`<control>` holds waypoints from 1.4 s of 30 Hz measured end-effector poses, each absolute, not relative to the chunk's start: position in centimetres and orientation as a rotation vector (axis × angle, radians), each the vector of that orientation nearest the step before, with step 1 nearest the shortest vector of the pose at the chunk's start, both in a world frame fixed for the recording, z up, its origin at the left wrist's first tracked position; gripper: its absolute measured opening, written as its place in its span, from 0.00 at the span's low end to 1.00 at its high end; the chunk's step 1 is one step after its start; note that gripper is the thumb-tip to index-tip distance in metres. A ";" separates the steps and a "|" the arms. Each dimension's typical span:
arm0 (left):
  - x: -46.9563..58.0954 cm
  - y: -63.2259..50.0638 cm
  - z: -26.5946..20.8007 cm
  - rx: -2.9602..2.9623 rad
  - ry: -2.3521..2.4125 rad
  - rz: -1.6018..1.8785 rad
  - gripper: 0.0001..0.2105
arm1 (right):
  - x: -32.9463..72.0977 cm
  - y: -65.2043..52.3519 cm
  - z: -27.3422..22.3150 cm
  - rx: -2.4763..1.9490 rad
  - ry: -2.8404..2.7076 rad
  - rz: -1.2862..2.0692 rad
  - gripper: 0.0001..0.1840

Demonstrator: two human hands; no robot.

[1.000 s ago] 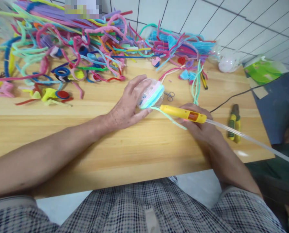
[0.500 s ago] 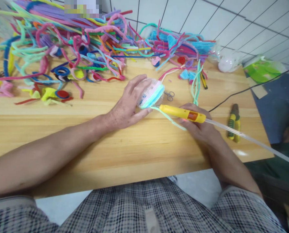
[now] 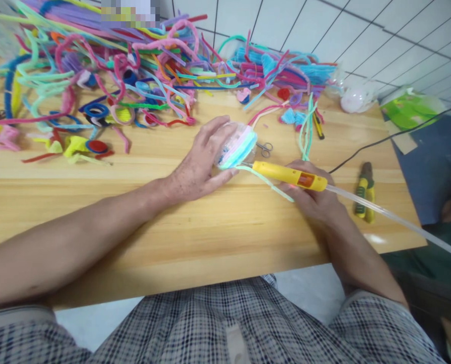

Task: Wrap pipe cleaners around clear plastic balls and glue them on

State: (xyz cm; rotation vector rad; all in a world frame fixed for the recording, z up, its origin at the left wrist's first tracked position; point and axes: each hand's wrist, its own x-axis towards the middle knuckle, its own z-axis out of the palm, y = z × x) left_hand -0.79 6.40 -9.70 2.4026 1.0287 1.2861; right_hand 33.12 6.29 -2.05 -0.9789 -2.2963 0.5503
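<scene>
My left hand point(image 3: 206, 164) is closed around a clear rounded plastic piece point(image 3: 237, 146) covered with pink, blue and mint pipe cleaner strips. From its lower edge a loose mint pipe cleaner point(image 3: 267, 182) trails to the right. My right hand point(image 3: 312, 194) grips a yellow hot glue gun point(image 3: 286, 173), its fingers partly hidden behind the body. The metal nozzle points at the lower right edge of the plastic piece. A long translucent glue stick point(image 3: 392, 217) sticks out of the gun's back end. Small scissors point(image 3: 265, 149) lie just beyond the nozzle.
Tangled pipe cleaners point(image 3: 123, 81) spread across the back of the wooden table point(image 3: 172, 247). Yellow-green pliers point(image 3: 365, 192) lie at the right, with a black cable point(image 3: 369, 146) running behind them. A small cutter knife point(image 3: 318, 125) and clear plastic balls point(image 3: 354, 100) lie at the back right.
My right hand has drawn the glue gun slightly to the right, so the nozzle sits a little farther from the plastic piece. My left hand has stayed nearly still.
</scene>
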 end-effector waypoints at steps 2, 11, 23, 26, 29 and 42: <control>-0.8 6.4 -9.8 2.399 1.034 1.280 0.43 | 33.0 6.3 -2.0 -0.943 -2.287 0.542 0.10; -0.7 6.6 -10.1 2.397 1.021 1.323 0.42 | 32.5 6.6 -1.8 -0.916 -2.349 0.561 0.10; -0.7 6.5 -10.1 2.388 1.046 1.331 0.43 | 32.6 6.6 -1.8 -0.895 -2.366 0.548 0.08; -0.8 6.5 -10.1 2.403 1.038 1.323 0.43 | 32.5 6.6 -1.8 -0.883 -2.369 0.538 0.07; -0.8 6.5 -10.0 2.409 1.036 1.321 0.42 | 32.6 6.6 -1.8 -0.889 -2.361 0.551 0.07; -0.7 6.6 -10.1 2.387 1.052 1.309 0.43 | 33.2 6.7 -2.4 -0.949 -2.308 0.550 0.10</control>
